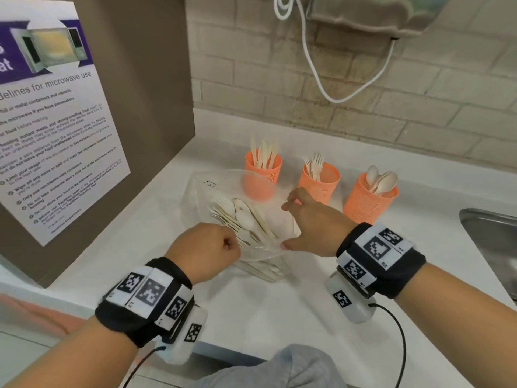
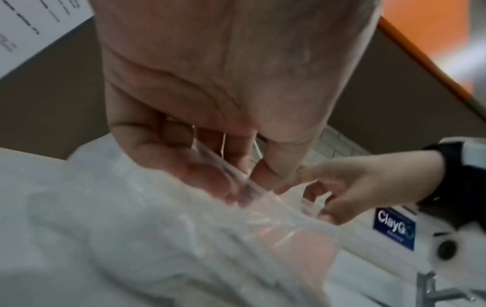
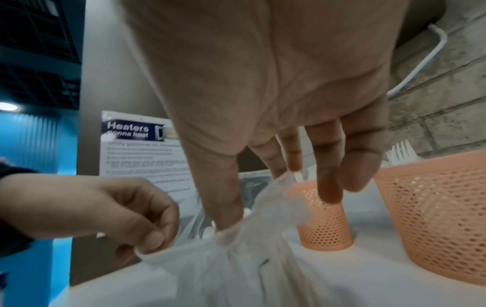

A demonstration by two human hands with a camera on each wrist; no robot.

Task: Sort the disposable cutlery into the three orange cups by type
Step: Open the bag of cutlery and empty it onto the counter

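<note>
Left grip (image 1: pixel 208 249) is pinched tight on the near edge of the clear bag (image 1: pixel 212 191), & right grip (image 1: pixel 310 222) has its fingers apart, pushing the bag mouth wide, prob. so the cutlery (image 1: pixel 246 217) inside can be picked out. The orange cups (image 1: pixel 319 183) stand just behind w/ knives, forks & spoons in them. All sits on a white worktop (image 1: pixel 279 303) by a brick wall (image 1: pixel 363 93) & a sink (image 1: pixel 492 239).

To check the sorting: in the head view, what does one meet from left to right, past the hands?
Poster, cup with knives, cup with forks, cup with spoons, sink.
</note>
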